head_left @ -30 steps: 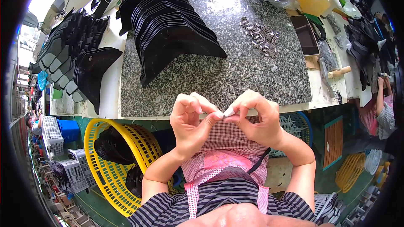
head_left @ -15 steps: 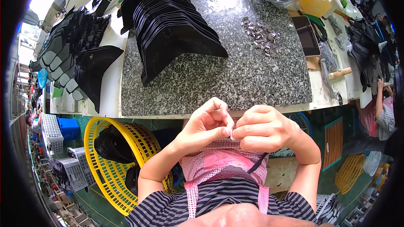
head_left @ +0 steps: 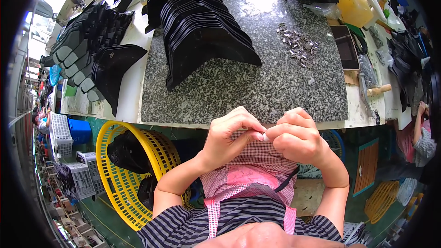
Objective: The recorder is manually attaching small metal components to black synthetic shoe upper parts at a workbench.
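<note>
Just in front of the table's near edge, my left hand and my right hand meet fingertip to fingertip. Between them is a tiny whitish thing, too small and too covered to name. My left thumb and forefinger close on its left side. The right hand's fingers are curled in, with thumb and forefinger pinched at the same spot. Beyond my hands lies a speckled grey stone slab. A scatter of small shiny metal pieces lies on its right part, and a stack of black cut pieces fans across its left.
Left of the slab are more black pieces. On the right lie a dark-screened tablet, a wooden-handled tool and a yellow container. A yellow basket stands below the table at my left. Another person's arm shows far right.
My view has shifted slightly, so the table sits further right. Both hands stay together at the table edge; the left fingers have drawn closer around the small whitish thing.
</note>
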Tool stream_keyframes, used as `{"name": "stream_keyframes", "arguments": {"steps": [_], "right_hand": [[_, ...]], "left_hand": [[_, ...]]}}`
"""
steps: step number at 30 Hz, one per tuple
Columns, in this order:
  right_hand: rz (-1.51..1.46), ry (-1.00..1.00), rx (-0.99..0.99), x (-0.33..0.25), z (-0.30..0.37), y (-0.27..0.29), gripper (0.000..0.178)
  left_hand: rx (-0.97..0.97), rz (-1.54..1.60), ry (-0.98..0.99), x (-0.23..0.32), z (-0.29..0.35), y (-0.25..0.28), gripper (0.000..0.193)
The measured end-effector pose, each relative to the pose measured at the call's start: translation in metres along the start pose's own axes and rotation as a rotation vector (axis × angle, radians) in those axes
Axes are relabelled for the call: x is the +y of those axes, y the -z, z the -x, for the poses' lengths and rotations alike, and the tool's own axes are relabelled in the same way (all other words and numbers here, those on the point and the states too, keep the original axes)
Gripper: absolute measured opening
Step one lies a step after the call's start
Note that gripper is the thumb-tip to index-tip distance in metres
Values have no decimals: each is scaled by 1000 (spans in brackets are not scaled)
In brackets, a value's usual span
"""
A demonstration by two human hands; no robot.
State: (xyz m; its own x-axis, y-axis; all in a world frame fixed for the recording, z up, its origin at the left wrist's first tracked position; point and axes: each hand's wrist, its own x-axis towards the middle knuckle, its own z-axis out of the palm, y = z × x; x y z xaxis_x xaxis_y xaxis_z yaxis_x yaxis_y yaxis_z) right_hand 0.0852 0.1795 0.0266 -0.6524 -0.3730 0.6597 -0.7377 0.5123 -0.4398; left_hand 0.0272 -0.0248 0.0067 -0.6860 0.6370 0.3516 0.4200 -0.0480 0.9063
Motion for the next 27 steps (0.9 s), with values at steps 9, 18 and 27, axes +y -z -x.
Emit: {"name": "stream_keyframes", "arguments": {"steps": [9,18,27], "right_hand": [[-265,-196,229,7,-3,-22,22],[-343,-290,279,17,13,-38,24],[-585,-368,521,22,18,-42,40]], "left_hand": [[238,-695,-320,-2,-54,50,17],[352,-1598,-227,-34,-90,82,42],[53,-493,63,12,-72,57,21]]}}
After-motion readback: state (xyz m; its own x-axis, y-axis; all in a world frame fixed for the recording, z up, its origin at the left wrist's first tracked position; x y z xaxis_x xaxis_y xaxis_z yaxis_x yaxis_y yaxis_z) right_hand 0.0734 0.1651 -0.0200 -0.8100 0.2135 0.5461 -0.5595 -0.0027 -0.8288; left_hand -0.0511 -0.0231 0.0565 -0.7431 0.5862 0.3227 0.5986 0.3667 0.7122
